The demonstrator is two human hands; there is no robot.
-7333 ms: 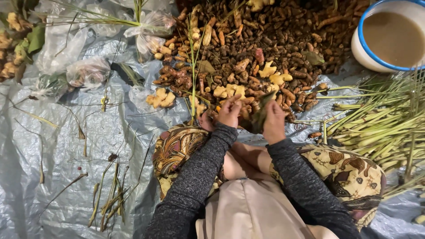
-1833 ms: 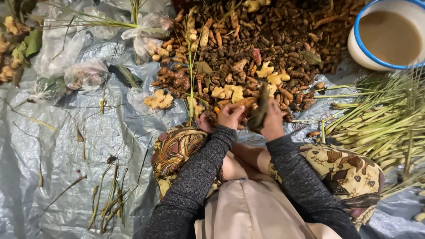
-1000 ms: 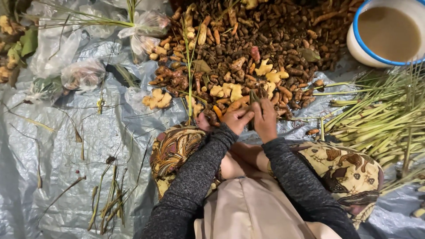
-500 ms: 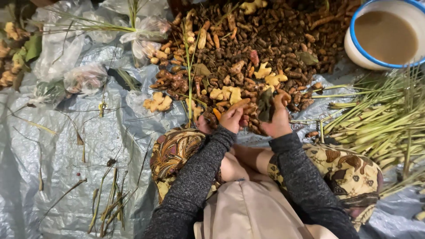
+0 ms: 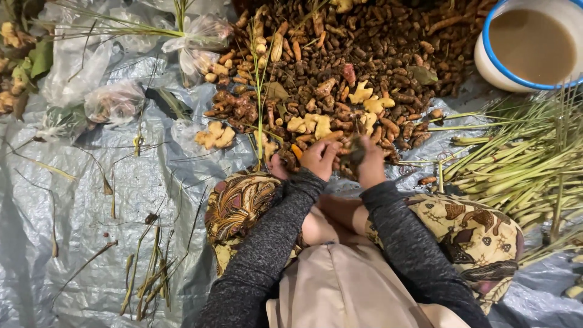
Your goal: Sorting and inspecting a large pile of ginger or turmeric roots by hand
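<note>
Fingers: both sets are curled; those of the left hand bend over small brown roots at the near edge of the pile, those of the right hand close around a dark knobbly root.
Held root: just above centre of the frame, between the two hands, touching the right palm; whether the left fingertips also touch it I cannot tell.
Root pile: fills the upper middle, brown finger-like pieces with some pale yellow lumps near the hands.
Sleeves: dark grey knit, running up from the bottom centre.
Lap: patterned brown cloth over the knees, lower centre.
Ground sheet: crinkled silver-grey plastic, left half.
Plastic bags: clear, knotted, upper left.
Green stalks: a loose bundle at the right edge.
Basin: white with a blue rim, murky brown liquid, upper right corner.
</note>
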